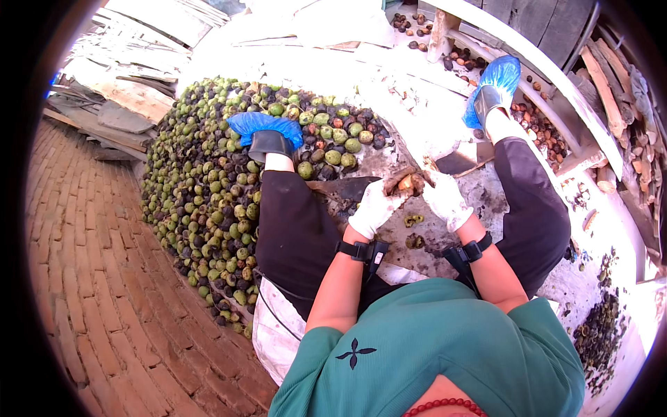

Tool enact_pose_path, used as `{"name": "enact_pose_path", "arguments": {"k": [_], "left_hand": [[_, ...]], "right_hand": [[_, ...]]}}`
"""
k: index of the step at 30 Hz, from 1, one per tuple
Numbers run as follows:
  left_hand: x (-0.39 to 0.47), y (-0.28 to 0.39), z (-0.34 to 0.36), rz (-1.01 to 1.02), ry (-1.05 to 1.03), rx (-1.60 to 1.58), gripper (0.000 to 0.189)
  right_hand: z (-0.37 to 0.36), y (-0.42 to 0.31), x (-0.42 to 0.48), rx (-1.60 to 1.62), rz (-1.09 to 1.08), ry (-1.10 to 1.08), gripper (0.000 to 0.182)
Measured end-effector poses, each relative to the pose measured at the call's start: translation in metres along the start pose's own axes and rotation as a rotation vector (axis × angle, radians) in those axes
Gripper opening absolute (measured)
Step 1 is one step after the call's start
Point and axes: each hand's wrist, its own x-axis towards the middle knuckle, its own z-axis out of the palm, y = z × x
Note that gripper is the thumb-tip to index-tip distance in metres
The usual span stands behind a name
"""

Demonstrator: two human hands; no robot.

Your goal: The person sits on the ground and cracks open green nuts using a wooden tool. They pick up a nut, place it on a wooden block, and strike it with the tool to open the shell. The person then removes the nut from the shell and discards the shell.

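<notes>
Both my hands wear white work gloves with dark-stained fingers and meet in front of my lap. My left hand (379, 202) grips a tan walnut (407, 182) from the left side. My right hand (443, 195) is at the walnut's right side, its fingertips close to or against it; whether they grip it cannot be told. Beneath the hands, pieces of green walnut husk (414, 220) lie on the stained sheet. A dark flat piece (354, 188) lies just left of my left hand. To the left spreads a large heap of green and blackened walnuts (208, 193).
My feet, in blue shoe covers (266, 127), are spread either side. Husked walnuts (539, 127) lie beyond a wooden frame (542, 107) at upper right. Husk scraps (599, 333) lie at lower right. Boards (125, 99) are stacked upper left, above brick paving (94, 250); split wood (604, 88) stands at right.
</notes>
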Motion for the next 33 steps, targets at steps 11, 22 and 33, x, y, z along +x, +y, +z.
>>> {"name": "enact_pose_path", "arguments": {"k": [11,22,33], "left_hand": [[0.001,-0.012,0.035,0.012,0.391,0.061,0.026],[0.009,-0.038,0.002,-0.448,0.246,-0.17,0.036],[0.012,-0.066,0.013,-0.536,0.259,-0.269,0.029]], "right_hand": [[0.034,-0.001,-0.019,-0.027,-0.084,0.239,0.019],[-0.024,0.012,0.019,0.346,0.326,0.065,0.023],[-0.146,0.102,0.124,0.62,0.605,0.09,0.014]]}}
